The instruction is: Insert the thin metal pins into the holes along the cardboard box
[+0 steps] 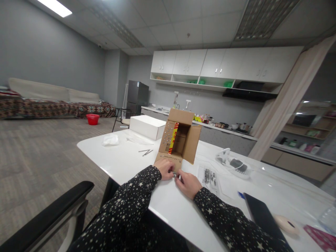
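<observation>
An open cardboard box [188, 154] lies on the white table with its flaps spread and a red-and-yellow tape strip on one of them. My left hand [165, 168] is closed at the near flap, its fingers curled over the cardboard edge. Beside it, my right hand [188, 182] has its fingers pinched together at a small shiny metal piece [174, 174]. That piece sits between both hands and is too small to name. A row of small dark dots runs across the near flap, and several small shiny bits dot the left flap.
Right of the box lies a clear plastic case [209, 178] of small metal parts. Farther right are a white corded device [237, 166], a black phone-like slab [262, 213] and a beige oval object [286, 224]. Thin metal rods [147, 152] and a white carton [147, 126] lie left.
</observation>
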Action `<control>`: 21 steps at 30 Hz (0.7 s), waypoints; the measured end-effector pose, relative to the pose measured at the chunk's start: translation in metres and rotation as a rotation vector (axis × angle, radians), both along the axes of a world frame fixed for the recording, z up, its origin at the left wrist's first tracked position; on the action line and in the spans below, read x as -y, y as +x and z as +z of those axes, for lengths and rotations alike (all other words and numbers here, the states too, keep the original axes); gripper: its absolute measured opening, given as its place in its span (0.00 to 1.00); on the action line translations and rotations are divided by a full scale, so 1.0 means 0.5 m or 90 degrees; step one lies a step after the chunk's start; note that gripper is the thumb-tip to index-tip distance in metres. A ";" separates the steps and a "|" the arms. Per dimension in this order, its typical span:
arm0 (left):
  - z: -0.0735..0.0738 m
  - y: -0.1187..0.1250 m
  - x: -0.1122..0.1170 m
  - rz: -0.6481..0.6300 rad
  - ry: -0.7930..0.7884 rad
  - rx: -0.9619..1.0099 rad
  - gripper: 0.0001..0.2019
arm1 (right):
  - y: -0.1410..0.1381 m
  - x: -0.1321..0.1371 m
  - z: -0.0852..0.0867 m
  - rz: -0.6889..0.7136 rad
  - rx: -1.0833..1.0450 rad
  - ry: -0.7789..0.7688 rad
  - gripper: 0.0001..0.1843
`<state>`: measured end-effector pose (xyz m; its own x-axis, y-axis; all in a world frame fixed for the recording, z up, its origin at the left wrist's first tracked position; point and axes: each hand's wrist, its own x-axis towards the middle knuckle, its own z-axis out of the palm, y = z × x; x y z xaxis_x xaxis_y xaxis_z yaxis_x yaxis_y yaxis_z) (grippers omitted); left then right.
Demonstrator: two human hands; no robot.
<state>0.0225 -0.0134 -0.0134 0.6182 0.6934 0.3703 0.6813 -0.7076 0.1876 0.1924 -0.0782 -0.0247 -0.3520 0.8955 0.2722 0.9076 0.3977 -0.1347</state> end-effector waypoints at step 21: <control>0.006 -0.002 0.002 -0.006 0.012 -0.026 0.07 | 0.002 -0.001 -0.001 0.000 -0.012 -0.008 0.06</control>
